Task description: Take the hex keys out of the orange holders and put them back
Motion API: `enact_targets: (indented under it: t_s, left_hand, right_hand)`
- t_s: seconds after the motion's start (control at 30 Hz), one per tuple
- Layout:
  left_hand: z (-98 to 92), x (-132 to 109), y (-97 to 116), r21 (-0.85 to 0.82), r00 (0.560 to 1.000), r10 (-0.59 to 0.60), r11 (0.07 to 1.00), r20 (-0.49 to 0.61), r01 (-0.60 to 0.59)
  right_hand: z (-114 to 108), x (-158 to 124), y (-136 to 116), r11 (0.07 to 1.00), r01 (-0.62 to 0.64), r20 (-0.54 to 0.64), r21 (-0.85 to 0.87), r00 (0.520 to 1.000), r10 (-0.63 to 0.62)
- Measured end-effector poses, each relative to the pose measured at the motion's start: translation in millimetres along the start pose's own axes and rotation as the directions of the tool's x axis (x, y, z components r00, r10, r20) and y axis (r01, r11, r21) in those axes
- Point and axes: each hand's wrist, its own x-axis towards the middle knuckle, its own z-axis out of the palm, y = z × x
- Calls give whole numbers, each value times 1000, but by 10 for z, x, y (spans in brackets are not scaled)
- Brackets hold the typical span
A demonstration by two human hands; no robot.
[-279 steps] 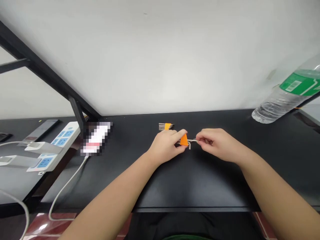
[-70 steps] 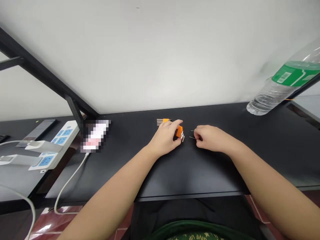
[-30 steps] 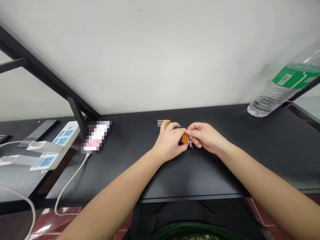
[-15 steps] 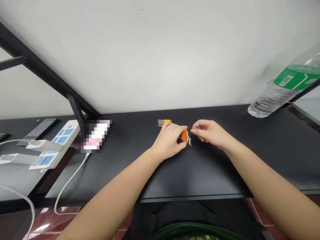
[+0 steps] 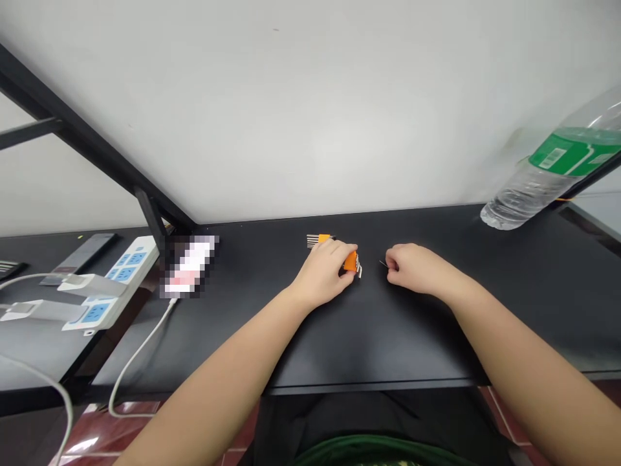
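Note:
My left hand (image 5: 323,273) is closed around an orange hex key holder (image 5: 350,261), holding it just over the black desk. Bent metal ends of several hex keys (image 5: 359,268) stick out of its right side. My right hand (image 5: 418,268) is a short way to the right, fingers pinched on a thin hex key (image 5: 383,263); only its slim tip shows, pointing left. Behind my left hand lies another orange holder (image 5: 324,238), partly hidden, with a row of metal keys (image 5: 313,241) pointing left.
A large water bottle (image 5: 514,194) with a green label leans at the back right by the wall. On the left are a pixelated phone (image 5: 189,265) on a white cable (image 5: 140,353), a white power strip (image 5: 109,304) with plugged-in chargers, and a black frame bar (image 5: 150,217).
My right hand has drawn away to the right from the holder, now with a thin hex key in its fingers. My left hand has shifted slightly left with the holder.

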Motion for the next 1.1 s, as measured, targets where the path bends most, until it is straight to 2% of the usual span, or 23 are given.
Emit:
enact_targets:
  t_s: [0.07,0.17,0.27,0.47,0.93,1.1]
  left_hand:
    - [3,-2,-1,-8,1000,21,1000,-6,-21]
    - [4,-4,5,-44,999,42,998,-18,-42]
    - [7,-4,11,-71,997,62,995,-53,-66]
    - [9,-2,8,-70,993,92,993,-76,-97]
    - [-7,-2,44,-72,992,110,991,-66,-115]
    - [-28,-2,80,-17,992,122,992,-22,-122]
  right_hand:
    - [-11,-29,-52,981,69,-29,179,997,-64]
    - [-15,-60,-117,880,134,-48,456,991,-126]
    - [-6,-77,-157,805,162,-84,571,987,-139]
    - [-8,-88,-138,766,90,-42,637,996,-83]
    - [-48,-100,-100,712,58,-25,700,998,-58]
    - [-68,-109,-71,700,40,-9,713,999,-48]
